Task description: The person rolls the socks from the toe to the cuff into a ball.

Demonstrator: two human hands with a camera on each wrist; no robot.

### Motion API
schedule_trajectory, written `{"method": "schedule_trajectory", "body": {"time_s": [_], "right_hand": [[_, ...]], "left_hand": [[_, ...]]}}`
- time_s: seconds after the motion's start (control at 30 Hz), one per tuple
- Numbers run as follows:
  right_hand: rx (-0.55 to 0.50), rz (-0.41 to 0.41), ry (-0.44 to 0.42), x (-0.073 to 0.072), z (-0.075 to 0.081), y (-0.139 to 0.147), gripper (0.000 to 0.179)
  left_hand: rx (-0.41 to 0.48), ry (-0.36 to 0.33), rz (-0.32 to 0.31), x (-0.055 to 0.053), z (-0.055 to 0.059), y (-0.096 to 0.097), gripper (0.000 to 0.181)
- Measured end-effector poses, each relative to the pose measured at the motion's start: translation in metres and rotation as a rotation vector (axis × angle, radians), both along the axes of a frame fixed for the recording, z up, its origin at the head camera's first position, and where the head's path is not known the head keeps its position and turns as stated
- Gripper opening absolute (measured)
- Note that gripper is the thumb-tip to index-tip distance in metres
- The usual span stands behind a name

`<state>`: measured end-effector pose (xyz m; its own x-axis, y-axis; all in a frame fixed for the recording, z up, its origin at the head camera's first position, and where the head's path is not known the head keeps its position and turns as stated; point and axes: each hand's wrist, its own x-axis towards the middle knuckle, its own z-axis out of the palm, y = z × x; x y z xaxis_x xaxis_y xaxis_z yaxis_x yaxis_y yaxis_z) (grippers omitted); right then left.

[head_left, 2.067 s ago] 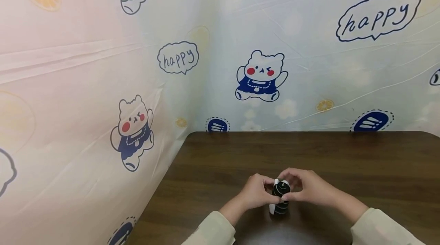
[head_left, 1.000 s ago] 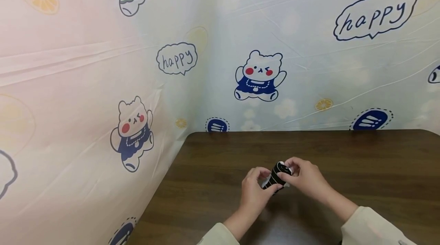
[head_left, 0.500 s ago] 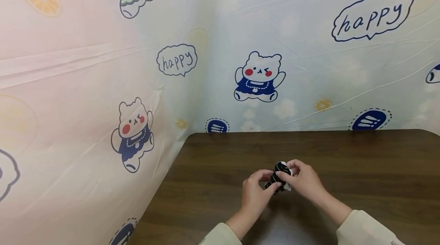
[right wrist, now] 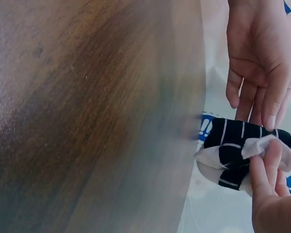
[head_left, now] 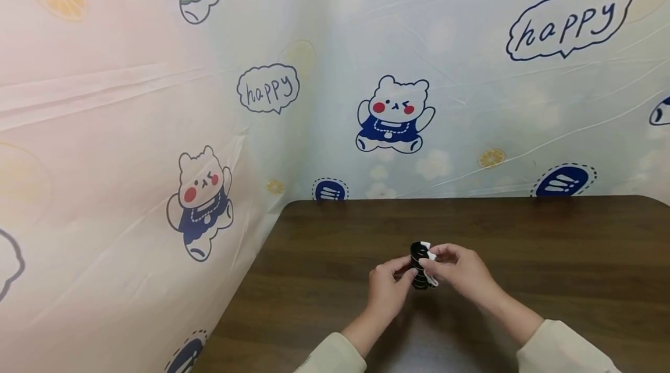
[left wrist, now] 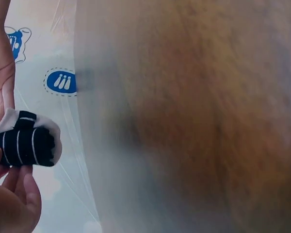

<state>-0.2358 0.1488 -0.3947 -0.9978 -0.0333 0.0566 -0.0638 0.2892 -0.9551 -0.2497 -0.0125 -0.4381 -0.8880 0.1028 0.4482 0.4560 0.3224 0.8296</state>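
Note:
Between both hands is a rolled-up sock (head_left: 417, 251), black with thin white stripes and white parts. My left hand (head_left: 386, 290) pinches its left side between thumb and fingers. On the right, my right hand (head_left: 463, 271) pinches its side, where white fabric shows. The right wrist view has the sock roll (right wrist: 233, 132) close up, with a white flap (right wrist: 257, 147) pinched by the right fingers and the left fingertips on the striped side. From the left wrist view, the sock roll (left wrist: 26, 143) lies across the left hand's fingers, its white edge bulging out at one end.
The hands work over a dark brown wooden table (head_left: 335, 233) with rounded far corners. Behind and to the left hangs a pale printed curtain (head_left: 460, 93) with cartoon bears, orange slices and "happy" bubbles. Light sleeves (head_left: 335, 355) cover the forearms.
Both hands have moved the sock roll farther from the body than at first. Since half a second ago it has turned from a slant to nearly upright, with its white part toward the right hand.

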Motion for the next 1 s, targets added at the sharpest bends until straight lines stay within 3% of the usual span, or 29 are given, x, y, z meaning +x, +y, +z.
{"method": "schedule_trajectory", "body": {"time_s": [0.13, 0.23, 0.47, 1.0], "right_hand": [[-0.208, 0.082, -0.050, 0.001, -0.001, 0.002, 0.034], [-0.272, 0.131, -0.070, 0.001, -0.001, 0.005, 0.036], [-0.261, 0.233, -0.095, 0.001, -0.002, 0.009, 0.043], [-0.200, 0.302, -0.148, 0.005, 0.000, 0.014, 0.046]], "left_hand": [[-0.053, -0.017, -0.030, 0.001, 0.000, -0.002, 0.025], [-0.077, -0.047, -0.066, 0.003, 0.002, -0.004, 0.033], [-0.066, -0.115, -0.093, 0.006, 0.003, -0.002, 0.039], [-0.120, -0.155, -0.008, 0.005, 0.001, 0.002, 0.035]]}}
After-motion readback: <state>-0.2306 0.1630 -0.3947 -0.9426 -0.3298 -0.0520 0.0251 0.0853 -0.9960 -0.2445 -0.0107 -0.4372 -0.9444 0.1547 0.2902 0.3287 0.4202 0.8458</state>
